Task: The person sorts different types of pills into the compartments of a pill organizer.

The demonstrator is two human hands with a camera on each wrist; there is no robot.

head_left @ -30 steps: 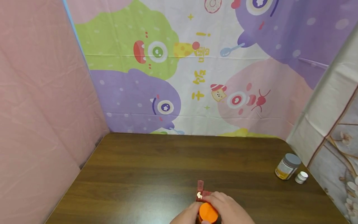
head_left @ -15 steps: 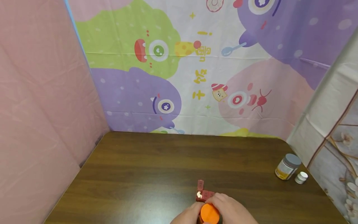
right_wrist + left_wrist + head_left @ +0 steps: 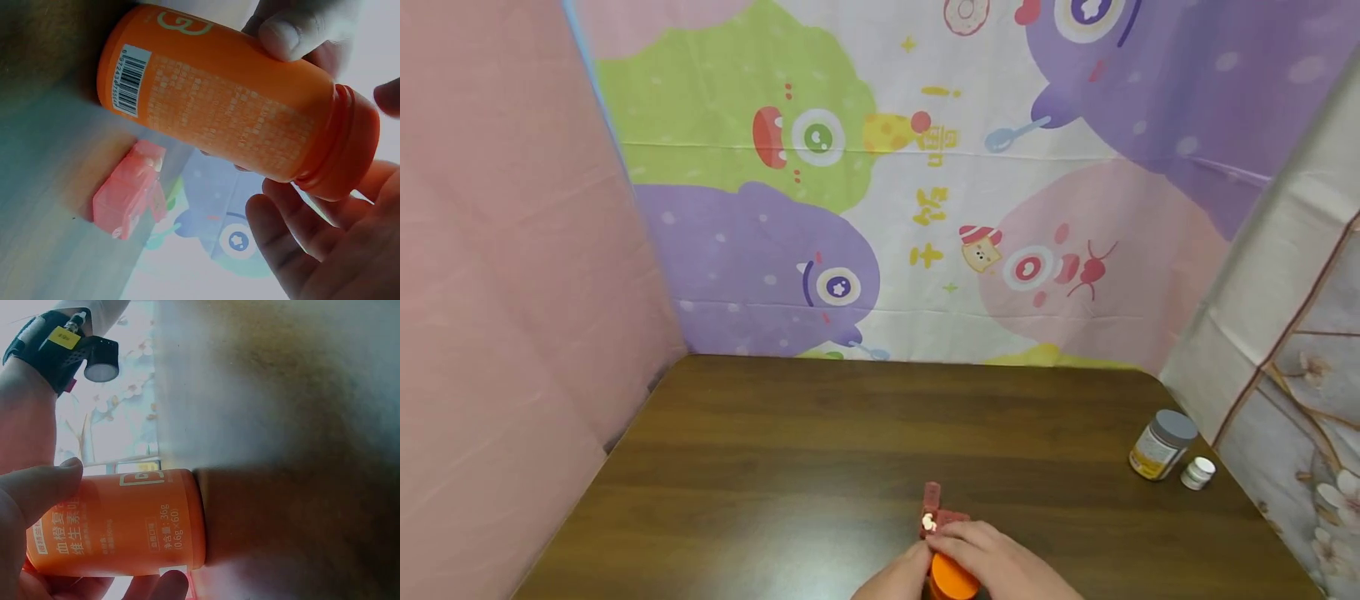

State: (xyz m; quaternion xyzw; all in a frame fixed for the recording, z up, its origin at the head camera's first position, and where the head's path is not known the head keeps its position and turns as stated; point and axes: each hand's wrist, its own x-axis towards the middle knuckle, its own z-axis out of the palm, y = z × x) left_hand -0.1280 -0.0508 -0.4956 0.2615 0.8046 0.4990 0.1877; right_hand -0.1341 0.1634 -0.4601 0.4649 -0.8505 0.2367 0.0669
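An orange supplement bottle (image 3: pixel 219 100) stands upright at the table's near edge. My left hand (image 3: pixel 31 506) grips its body, thumb on one side and fingers round the other. My right hand (image 3: pixel 1000 558) holds the orange screw cap (image 3: pixel 955 577), fingers curled over its far side; in the right wrist view the thumb is on the opposite side of the cap. Just beyond the hands lies a red translucent pill organizer (image 3: pixel 128 190), partly hidden by the right fingers in the head view. One lid (image 3: pixel 932 495) of it stands open, with white tablets (image 3: pixel 928 522) in that compartment.
At the right side of the brown wooden table (image 3: pixel 790 433) stand a jar with a grey lid (image 3: pixel 1162 445) and a small white bottle (image 3: pixel 1198 473). Behind hangs a cartoon-printed curtain (image 3: pixel 902 333), with a pink cloth (image 3: pixel 535 250) on the left.
My right fingers have shifted left across the cap, covering more of its far edge and part of the pill organizer. The left hand keeps its grip; the head view has swung slightly.
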